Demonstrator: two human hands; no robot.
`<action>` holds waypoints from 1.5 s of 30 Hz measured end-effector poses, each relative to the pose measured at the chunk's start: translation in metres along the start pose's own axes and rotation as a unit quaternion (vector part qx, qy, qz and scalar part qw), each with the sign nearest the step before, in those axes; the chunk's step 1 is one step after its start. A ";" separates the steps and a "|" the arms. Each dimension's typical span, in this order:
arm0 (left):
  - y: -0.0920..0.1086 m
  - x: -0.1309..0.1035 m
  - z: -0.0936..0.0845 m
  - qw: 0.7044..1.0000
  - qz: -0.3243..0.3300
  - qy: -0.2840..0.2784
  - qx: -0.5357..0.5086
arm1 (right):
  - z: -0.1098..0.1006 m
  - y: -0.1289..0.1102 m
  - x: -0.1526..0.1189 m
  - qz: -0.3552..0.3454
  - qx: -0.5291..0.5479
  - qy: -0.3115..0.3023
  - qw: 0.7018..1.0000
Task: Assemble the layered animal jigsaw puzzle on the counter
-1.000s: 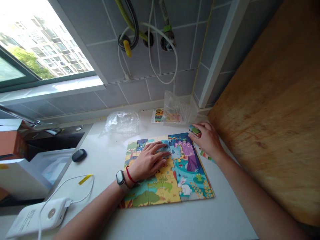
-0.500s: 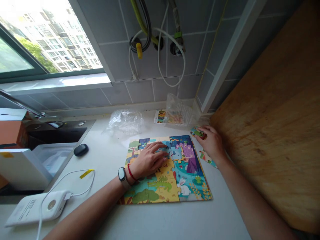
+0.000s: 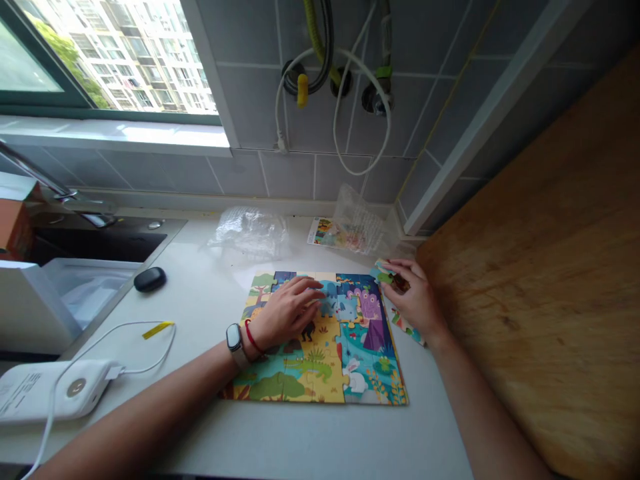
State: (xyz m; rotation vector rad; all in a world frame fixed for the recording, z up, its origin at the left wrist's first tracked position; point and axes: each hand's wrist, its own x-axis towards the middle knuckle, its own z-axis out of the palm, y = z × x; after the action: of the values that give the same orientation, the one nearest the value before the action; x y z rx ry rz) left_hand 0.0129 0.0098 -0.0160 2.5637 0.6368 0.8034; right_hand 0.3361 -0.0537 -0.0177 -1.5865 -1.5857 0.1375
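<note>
A colourful jigsaw puzzle (image 3: 320, 363) with animal pictures lies on the white counter. My left hand (image 3: 290, 308) rests on its upper left part, fingers spread and holding nothing. A watch and a red band circle that wrist. Beyond the puzzle's upper right corner, my right hand (image 3: 413, 297) pinches some puzzle pieces (image 3: 384, 275), green and brown, between thumb and fingers. How many it holds cannot be told. Another loose piece (image 3: 406, 327) lies beside the puzzle's right edge, just below my right hand and partly hidden by it.
Clear plastic bags (image 3: 250, 232) and a printed card (image 3: 323, 231) lie along the wall. To the left are a black oval case (image 3: 150, 279), a white power bank (image 3: 57, 390) with its cable, and a sink (image 3: 100, 243). A wooden board (image 3: 545, 267) stands on the right.
The view has shifted a little. The pieces in my right hand are now closer to the puzzle's upper right corner. My left hand stays on the puzzle.
</note>
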 end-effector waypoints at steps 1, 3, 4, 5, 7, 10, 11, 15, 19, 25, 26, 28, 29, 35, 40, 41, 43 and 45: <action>-0.001 0.000 0.000 1.000 -0.013 0.012 -0.015 | 0.000 -0.006 -0.001 -0.010 0.014 -0.020 1.000; -0.002 0.001 -0.001 0.997 -0.044 0.035 -0.045 | 0.002 -0.021 -0.004 -0.031 0.029 -0.056 0.998; -0.003 0.001 -0.002 0.996 -0.058 0.044 -0.059 | 0.004 -0.029 -0.007 -0.044 0.033 -0.071 0.996; -0.003 0.001 -0.002 0.994 -0.071 0.050 -0.073 | 0.007 -0.037 -0.009 -0.056 0.037 -0.084 0.994; -0.004 0.001 -0.003 0.990 -0.079 0.049 -0.104 | 0.014 -0.052 -0.015 -0.081 0.052 -0.111 0.989; -0.004 -0.001 -0.003 0.991 -0.045 0.023 -0.125 | 0.025 -0.071 -0.024 -0.107 0.071 -0.151 0.980; -0.004 -0.002 -0.003 0.992 -0.029 0.014 -0.121 | 0.028 -0.075 -0.026 -0.116 0.075 -0.158 0.978; -0.005 -0.004 -0.002 0.995 -0.004 0.000 -0.095 | 0.034 -0.081 -0.029 -0.143 0.075 -0.153 0.975; -0.007 -0.003 0.000 0.997 0.004 0.011 -0.071 | 0.034 -0.080 -0.028 -0.158 0.074 -0.149 0.973; -0.008 -0.002 0.003 0.998 0.016 0.020 -0.065 | 0.035 -0.076 -0.031 -0.164 0.073 -0.150 0.972; -0.010 -0.001 0.001 0.998 0.011 0.018 -0.055 | 0.036 -0.075 -0.032 -0.151 0.064 -0.160 0.973; -0.018 -0.001 -0.008 1.000 0.006 0.009 -0.028 | 0.037 -0.072 -0.033 -0.114 0.043 -0.193 0.974; -0.024 -0.001 -0.014 1.000 0.005 0.002 -0.014 | 0.037 -0.070 -0.034 -0.096 0.033 -0.216 0.971; -0.072 -0.009 -0.059 0.999 -0.025 -0.028 -0.021 | 0.038 -0.066 -0.032 -0.065 -0.006 -0.319 0.945; -0.084 -0.019 -0.065 0.999 -0.008 -0.054 0.000 | 0.036 -0.069 -0.030 -0.063 -0.027 -0.323 0.944; -0.084 -0.021 -0.064 0.998 -0.006 -0.055 0.006 | 0.036 -0.069 -0.030 -0.063 -0.029 -0.323 0.944; -0.084 -0.022 -0.064 0.998 -0.004 -0.056 0.011 | 0.036 -0.069 -0.030 -0.064 -0.031 -0.324 0.943; -0.085 -0.022 -0.064 0.998 -0.001 -0.058 0.012 | 0.036 -0.069 -0.030 -0.063 -0.032 -0.326 0.943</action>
State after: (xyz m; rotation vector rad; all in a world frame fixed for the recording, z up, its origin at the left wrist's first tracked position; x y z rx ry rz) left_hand -0.0681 0.0823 -0.0168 2.6091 0.6148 0.6434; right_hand 0.2559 -0.0752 -0.0118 -1.5676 -2.2071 0.5977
